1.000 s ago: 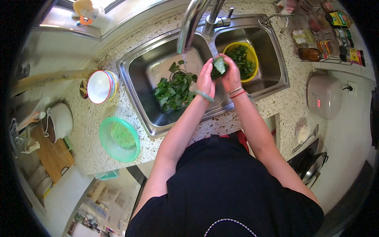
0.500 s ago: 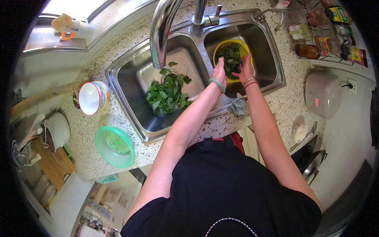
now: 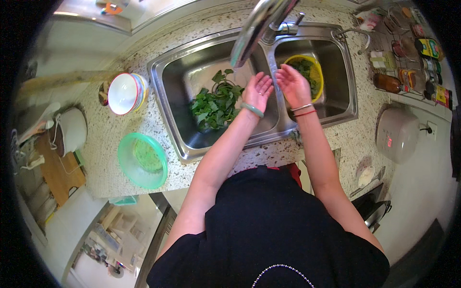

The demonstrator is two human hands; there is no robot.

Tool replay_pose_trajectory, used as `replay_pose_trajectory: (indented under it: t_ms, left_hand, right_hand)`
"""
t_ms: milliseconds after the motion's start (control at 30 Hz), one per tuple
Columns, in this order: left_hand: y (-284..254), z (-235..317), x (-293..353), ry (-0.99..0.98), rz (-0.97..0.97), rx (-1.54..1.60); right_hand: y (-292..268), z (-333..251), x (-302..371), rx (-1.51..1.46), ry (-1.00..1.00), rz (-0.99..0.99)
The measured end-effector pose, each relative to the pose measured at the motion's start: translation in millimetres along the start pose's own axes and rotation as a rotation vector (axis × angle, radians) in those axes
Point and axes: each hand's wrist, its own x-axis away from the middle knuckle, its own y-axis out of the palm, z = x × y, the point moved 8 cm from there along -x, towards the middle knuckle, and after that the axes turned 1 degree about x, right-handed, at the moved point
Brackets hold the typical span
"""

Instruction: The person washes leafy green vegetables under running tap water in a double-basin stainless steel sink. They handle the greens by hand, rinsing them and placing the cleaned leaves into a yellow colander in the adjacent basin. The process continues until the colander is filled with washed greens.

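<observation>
Yellow basket [image 3: 317, 75]: green leaves [image 3: 302, 67]; left basin [image 3: 182, 79]: leafy heap [image 3: 212, 108] (loose).

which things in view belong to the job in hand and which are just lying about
Apparently in the job: leafy greens, double sink, faucet, yellow basket.

Apparently just lying about: stacked bowls, brown bottle, wooden board, countertop appliance, green plastic bowl (unsure).

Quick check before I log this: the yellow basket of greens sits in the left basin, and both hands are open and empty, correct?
Wrong side: the head view shows the yellow basket of greens in the right basin. The left hand and right hand are open and empty, as you say.
</observation>
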Motion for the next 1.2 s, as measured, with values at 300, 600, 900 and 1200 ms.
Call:
replay_pose_trajectory:
  t_ms: [300, 600, 900, 1200]
  left_hand:
    - [-79.5, 97.3, -20.5, 0.257, 0.095, -0.101]
    - [-179.3, 90.5, -128.0, 0.382, 0.253, -0.325]
    - [-144.4, 107.7, -103.5, 0.497, 0.648, -1.374]
    - [-74.8, 90.1, -6.8, 0.781, 0.219, -1.373]
  right_hand:
    - [88.6, 136.3, -34.9, -0.235, 0.402, -0.160]
    - [60.7, 182.5, -87.5, -0.203, 0.537, -0.107]
    - [32.2, 177.3, -104.8, -0.027, 0.487, 0.034]
    - [19.1, 162.8, -81.1, 0.475, 0.345, 0.073]
